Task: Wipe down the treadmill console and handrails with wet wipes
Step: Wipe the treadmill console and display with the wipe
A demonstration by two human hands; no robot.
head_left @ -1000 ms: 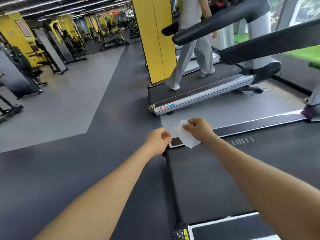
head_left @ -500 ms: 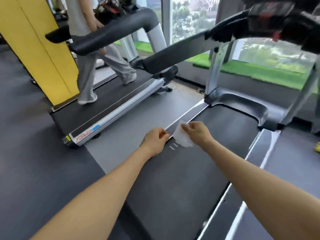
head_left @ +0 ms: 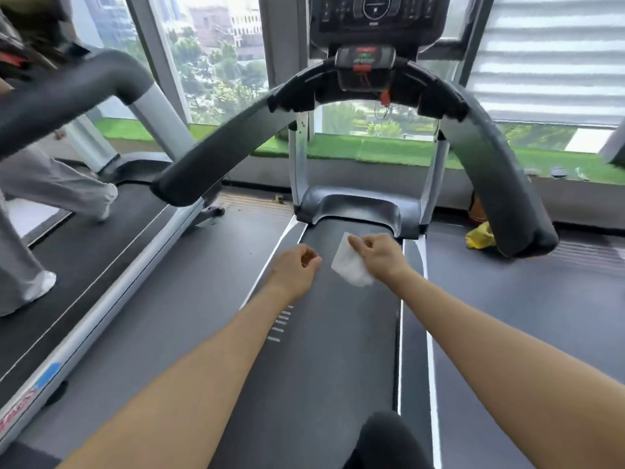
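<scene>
I stand on a treadmill facing its console [head_left: 375, 15], a dark panel with a round dial at the top centre. Two thick dark handrails curve down from it, the left handrail [head_left: 216, 143] and the right handrail [head_left: 490, 164]. My right hand [head_left: 378, 253] pinches a white wet wipe [head_left: 348, 265], which hangs unfolded over the belt [head_left: 331, 350]. My left hand [head_left: 297, 265] is just left of the wipe with curled fingers, holding nothing. Both hands are well below and short of the console.
Another person walks on the neighbouring treadmill [head_left: 84, 265] at the left; its handrail [head_left: 67, 96] reaches across the upper left. A yellow bag [head_left: 480, 236] lies on the floor at the right. Windows and a strip of green turf [head_left: 372, 150] lie ahead.
My view has swung right, from the gym floor to the treadmill's console head-on. My left hand has drawn slightly away from the wipe, which stays in my right hand.
</scene>
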